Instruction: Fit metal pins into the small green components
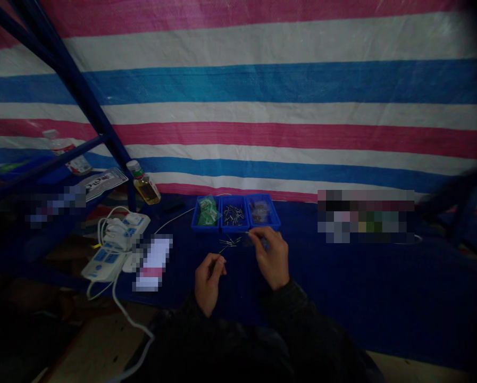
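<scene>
My left hand (209, 282) is closed, thumb against fingers, with a thin stick-like metal piece (223, 250) poking out of the pinch. My right hand (273, 258) is also closed, fingertips pressed together just in front of the bins; whatever sits in that pinch is too small and dark to name. Between the hands lie several thin metal pieces (231, 242) loose on the blue table. Behind them stand three blue bins: the left bin (205, 229) holds green packets (208, 211), the middle bin (234, 229) small metal pieces (233, 214), the right bin (277, 215) clear little bags (259, 210).
Left of my hands are a pixelated phone-like slab (154, 263) and white power strips (105, 263) with tangled cables. A bottle of yellow liquid (146, 186) stands by the blue metal frame (90, 109). A striped tarp (262, 85) hangs behind. Blurred items (363, 215) sit at right.
</scene>
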